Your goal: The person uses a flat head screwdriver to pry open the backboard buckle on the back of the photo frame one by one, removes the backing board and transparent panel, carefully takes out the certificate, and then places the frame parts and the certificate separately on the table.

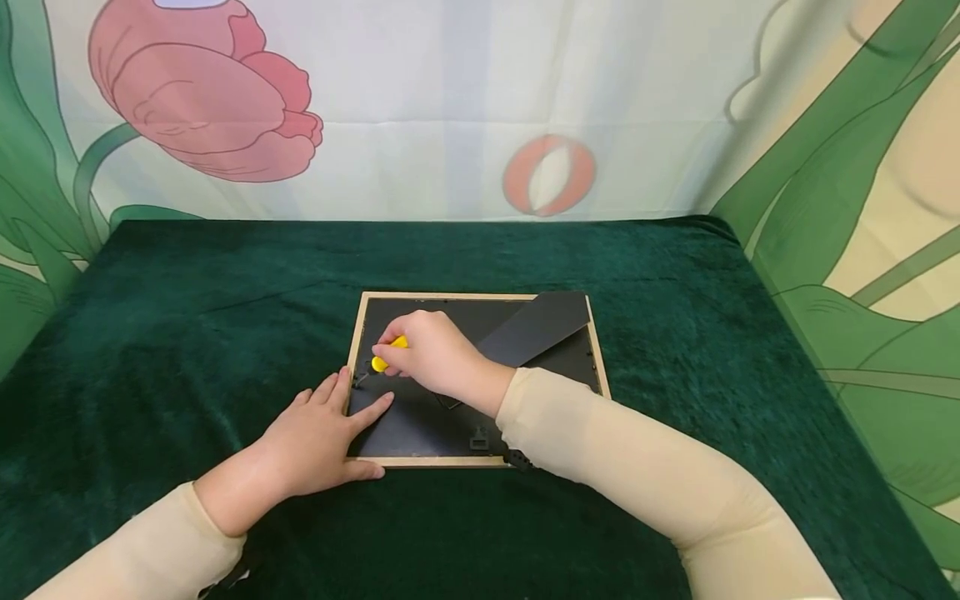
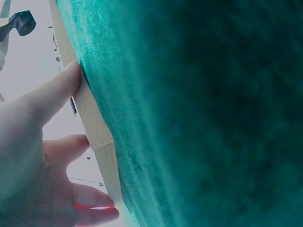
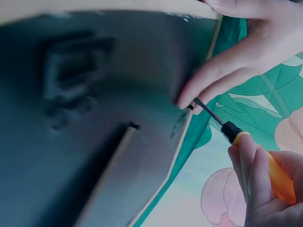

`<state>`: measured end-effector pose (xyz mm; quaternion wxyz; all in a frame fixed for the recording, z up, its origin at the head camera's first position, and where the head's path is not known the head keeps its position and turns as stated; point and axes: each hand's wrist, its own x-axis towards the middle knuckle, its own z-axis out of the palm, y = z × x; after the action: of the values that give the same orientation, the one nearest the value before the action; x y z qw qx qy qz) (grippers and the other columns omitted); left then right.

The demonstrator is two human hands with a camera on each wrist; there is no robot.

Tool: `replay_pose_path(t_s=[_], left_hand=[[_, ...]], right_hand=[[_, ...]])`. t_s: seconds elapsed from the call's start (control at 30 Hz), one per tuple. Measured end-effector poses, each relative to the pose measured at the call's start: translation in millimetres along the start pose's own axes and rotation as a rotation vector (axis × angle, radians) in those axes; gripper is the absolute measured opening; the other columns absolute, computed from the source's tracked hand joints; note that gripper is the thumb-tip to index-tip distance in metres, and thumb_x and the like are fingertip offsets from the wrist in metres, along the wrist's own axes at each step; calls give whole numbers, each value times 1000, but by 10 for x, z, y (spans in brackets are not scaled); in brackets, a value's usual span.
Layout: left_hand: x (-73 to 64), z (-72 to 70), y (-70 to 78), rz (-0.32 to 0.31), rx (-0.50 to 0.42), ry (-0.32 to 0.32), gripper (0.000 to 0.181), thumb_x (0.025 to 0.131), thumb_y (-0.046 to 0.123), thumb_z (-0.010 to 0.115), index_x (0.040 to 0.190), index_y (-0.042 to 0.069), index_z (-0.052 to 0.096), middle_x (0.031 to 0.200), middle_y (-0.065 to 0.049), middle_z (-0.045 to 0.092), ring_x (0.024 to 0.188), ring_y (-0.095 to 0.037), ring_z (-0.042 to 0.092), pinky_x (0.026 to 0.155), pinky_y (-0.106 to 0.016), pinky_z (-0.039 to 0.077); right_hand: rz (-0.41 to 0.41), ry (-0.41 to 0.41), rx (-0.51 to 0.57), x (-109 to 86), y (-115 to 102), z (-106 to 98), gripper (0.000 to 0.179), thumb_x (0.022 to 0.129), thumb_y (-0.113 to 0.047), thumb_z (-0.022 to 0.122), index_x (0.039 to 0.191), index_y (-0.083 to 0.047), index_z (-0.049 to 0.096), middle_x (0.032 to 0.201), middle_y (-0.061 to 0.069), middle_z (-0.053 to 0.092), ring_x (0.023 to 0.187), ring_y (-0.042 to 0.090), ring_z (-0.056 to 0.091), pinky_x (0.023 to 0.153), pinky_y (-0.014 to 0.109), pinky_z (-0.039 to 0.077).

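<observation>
A picture frame [image 1: 435,462] with a light wooden edge lies face down, its black backing board [image 1: 408,429] facing up. My right hand [image 1: 435,354] grips a screwdriver [image 1: 380,364] by its yellow handle. In the right wrist view, the tip of the screwdriver [image 3: 213,113] meets the frame's inner edge, close to the left hand's fingers; what exactly it touches is too small to tell. My left hand [image 1: 315,437] rests spread at the near left corner, its fingertips along the wooden side and its thumb on the near edge.
A black easel leg [image 1: 540,329] slants across the backing toward the far right corner. Near the front edge sits a small black hanger [image 1: 478,439]. Dark green velvet cloth [image 1: 660,317] covers the table. Printed curtains [image 1: 405,100] stand behind and at both sides.
</observation>
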<state>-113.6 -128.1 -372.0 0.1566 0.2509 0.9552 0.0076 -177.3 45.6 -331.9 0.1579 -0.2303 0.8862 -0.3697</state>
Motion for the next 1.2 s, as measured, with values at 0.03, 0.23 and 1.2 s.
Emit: replay_pose_path(t_s=[0.03,0.23,1.2], left_hand=[[4,1,-2,3,-1,2,85,73,66,63,143,24,40,143,-33,26,128,-49,29,96,-61,31],[11,-4,-12,24,0,24,84,71,64,66,141,23,43,142,-33,28,127,-50,31,95,-61,32],[19,-2,-20,25,-2,30,85,70,64,67,141,23,44,141,-34,30,127,-49,33,94,-59,34]], right_hand=[[-5,2,-20,10,-26,-1,17,91,-19,61,98,-6,70,80,1,70,68,10,65,63,16,49],[-32,5,-113,68,-183,13,17,93,-18,59,95,-6,70,72,-1,67,63,6,62,58,13,46],[3,-16,-109,91,-62,-66,19,93,-21,59,99,-6,70,83,0,68,70,6,65,66,13,48]])
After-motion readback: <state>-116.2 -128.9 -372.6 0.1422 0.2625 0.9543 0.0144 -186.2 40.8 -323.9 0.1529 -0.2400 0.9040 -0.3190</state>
